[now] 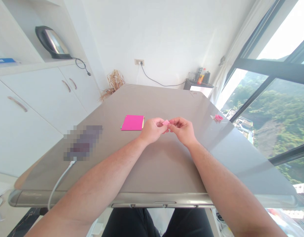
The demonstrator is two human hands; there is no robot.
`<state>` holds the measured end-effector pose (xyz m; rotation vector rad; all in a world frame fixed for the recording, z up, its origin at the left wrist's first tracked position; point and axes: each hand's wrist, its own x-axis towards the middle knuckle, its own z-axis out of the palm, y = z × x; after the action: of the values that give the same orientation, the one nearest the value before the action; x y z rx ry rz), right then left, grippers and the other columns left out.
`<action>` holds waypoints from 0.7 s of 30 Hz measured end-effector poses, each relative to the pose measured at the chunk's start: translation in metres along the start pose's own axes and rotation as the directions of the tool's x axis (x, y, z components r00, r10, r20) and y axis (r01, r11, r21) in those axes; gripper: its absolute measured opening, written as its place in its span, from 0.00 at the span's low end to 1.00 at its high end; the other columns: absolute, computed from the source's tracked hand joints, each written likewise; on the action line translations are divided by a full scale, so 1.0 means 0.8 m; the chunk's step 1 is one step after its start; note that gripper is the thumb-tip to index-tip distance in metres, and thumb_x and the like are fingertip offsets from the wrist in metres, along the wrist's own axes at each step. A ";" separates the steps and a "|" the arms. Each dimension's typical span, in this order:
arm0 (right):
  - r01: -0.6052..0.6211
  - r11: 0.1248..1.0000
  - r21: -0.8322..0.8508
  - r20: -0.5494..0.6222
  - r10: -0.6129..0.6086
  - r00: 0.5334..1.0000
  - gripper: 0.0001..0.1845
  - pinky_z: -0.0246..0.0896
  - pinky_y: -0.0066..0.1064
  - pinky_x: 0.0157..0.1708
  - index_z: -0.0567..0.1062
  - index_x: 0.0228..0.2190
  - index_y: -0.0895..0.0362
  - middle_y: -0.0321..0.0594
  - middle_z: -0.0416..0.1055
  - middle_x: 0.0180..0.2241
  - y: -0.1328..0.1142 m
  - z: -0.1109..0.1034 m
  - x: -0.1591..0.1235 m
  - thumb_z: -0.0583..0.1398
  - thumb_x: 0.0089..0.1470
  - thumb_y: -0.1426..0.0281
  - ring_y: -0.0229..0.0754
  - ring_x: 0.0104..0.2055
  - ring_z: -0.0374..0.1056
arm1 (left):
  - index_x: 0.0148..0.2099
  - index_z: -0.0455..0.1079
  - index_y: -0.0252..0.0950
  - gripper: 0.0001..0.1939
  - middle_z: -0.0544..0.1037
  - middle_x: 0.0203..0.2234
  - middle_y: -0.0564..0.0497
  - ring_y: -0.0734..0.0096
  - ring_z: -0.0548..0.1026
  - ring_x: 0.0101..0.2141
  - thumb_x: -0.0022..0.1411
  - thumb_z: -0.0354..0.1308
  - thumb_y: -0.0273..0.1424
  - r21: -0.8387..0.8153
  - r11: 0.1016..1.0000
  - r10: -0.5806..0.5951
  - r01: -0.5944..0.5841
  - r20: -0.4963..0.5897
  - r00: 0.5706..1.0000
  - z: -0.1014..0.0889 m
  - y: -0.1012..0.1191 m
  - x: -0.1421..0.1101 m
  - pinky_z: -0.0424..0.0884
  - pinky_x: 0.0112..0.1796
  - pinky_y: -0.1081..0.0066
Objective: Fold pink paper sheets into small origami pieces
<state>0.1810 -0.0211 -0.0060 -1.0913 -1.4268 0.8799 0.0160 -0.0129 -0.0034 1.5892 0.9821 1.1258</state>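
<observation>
Between my fingers, above the middle of the table, is a small folded piece of pink paper (166, 122) with a pointed top. My left hand (153, 129) pinches its left side, thumb and fingers closed. From the other side my right hand (183, 129) grips it the same way, the thumbs nearly meeting. The lower part of the paper is hidden behind my fingers. Just left of my left hand lies a stack of coloured paper squares (132, 122), bright pink on top, with green and yellow edges peeking out.
A grey table (161, 164) spans the view. A blurred-out dark object (84, 143) with a white cable (58, 181) lies at left. Small pink paper pieces (218, 117) sit near the right edge, by the window (270, 98). An electric kettle (53, 42) stands on the left shelf.
</observation>
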 end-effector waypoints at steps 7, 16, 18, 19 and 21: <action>-0.056 0.997 0.052 0.012 0.055 0.998 0.10 0.68 0.34 0.32 0.77 0.28 0.56 0.36 0.75 0.26 0.000 -0.005 0.004 0.68 0.44 0.64 0.38 0.27 0.70 | 0.41 0.78 0.37 0.12 0.83 0.34 0.47 0.61 0.81 0.39 0.59 0.63 0.39 -0.026 0.999 0.020 -0.018 0.092 0.996 -0.002 0.001 -0.001 0.77 0.41 0.64; -0.125 0.982 0.142 0.079 0.115 0.990 0.09 0.67 0.33 0.31 0.77 0.28 0.57 0.35 0.75 0.24 -0.003 -0.007 0.004 0.67 0.42 0.67 0.37 0.25 0.69 | 0.38 0.79 0.36 0.19 0.83 0.31 0.46 0.60 0.82 0.37 0.60 0.60 0.47 0.071 0.997 0.028 -0.031 0.034 0.999 -0.002 0.004 -0.001 0.78 0.38 0.65; -0.131 0.981 0.142 0.081 0.120 0.989 0.09 0.66 0.33 0.30 0.77 0.28 0.57 0.34 0.74 0.24 -0.004 -0.006 0.003 0.68 0.42 0.67 0.37 0.25 0.69 | 0.37 0.79 0.36 0.18 0.83 0.31 0.46 0.60 0.82 0.36 0.61 0.60 0.47 0.098 0.995 0.022 -0.023 0.013 1.000 -0.001 0.005 -0.002 0.77 0.38 0.66; -0.135 0.981 0.143 0.083 0.124 0.989 0.09 0.67 0.33 0.30 0.77 0.28 0.57 0.34 0.75 0.24 -0.004 -0.006 0.003 0.68 0.41 0.67 0.37 0.24 0.69 | 0.36 0.79 0.36 0.18 0.83 0.31 0.46 0.61 0.82 0.35 0.60 0.60 0.47 0.104 0.994 0.017 -0.017 0.005 1.000 -0.001 0.006 -0.002 0.77 0.38 0.66; -0.140 0.978 0.153 0.087 0.127 0.988 0.10 0.67 0.33 0.30 0.76 0.28 0.57 0.35 0.75 0.24 -0.004 -0.006 0.002 0.68 0.42 0.66 0.37 0.24 0.69 | 0.35 0.78 0.36 0.18 0.83 0.30 0.47 0.61 0.82 0.34 0.60 0.61 0.47 0.093 0.996 0.008 -0.008 -0.003 1.000 0.000 0.008 -0.003 0.78 0.38 0.66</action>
<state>0.1849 -0.0205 -0.0017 -1.0508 -1.3325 1.1236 0.0163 -0.0166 0.0024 1.6675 1.0446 1.1022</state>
